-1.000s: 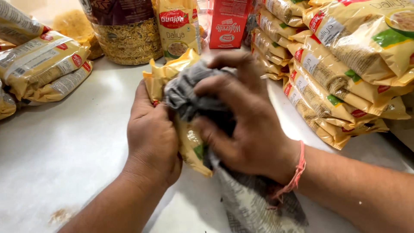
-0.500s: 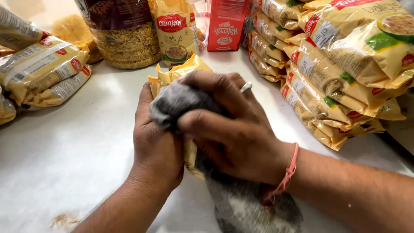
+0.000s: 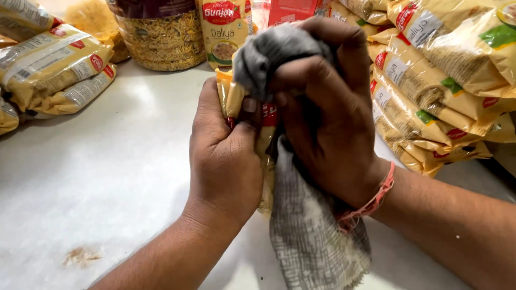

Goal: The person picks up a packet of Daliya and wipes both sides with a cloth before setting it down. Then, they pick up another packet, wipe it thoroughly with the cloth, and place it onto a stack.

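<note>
A person's two bare hands are working over a white counter [image 3: 97,177], seen from above. The left hand [image 3: 226,156] is gripping a yellow packet [image 3: 230,96] upright, fingers curled around its side and thumb pressing against its front. The packet is sitting between the two hands, near the middle of the view, with most of it hidden behind them.

The right hand [image 3: 328,113] is closing around a grey cloth [image 3: 312,236], fingers bunched tightly and pressing the cloth against the top and right side of the packet. A wad of the cloth is bulging out above the right hand's fingers, while the rest is hanging down below the wrist, showing a faint checked weave and a frayed lower edge. A pink thread band [image 3: 371,201] is circling the right wrist.

Behind the hands, a clear jar [image 3: 161,37] of thin fried snack strands is standing at the back of the counter, and just beside it an upright yellow pouch [image 3: 223,29]. A red box [image 3: 293,9] is showing partly behind the right hand. To the right, a tall stack of yellow packets [image 3: 441,80] is leaning close to the right hand. To the left, more packets [image 3: 51,70] are lying flat, well apart from the hands. A small brown smear [image 3: 80,256] is marking the counter near the left forearm.
</note>
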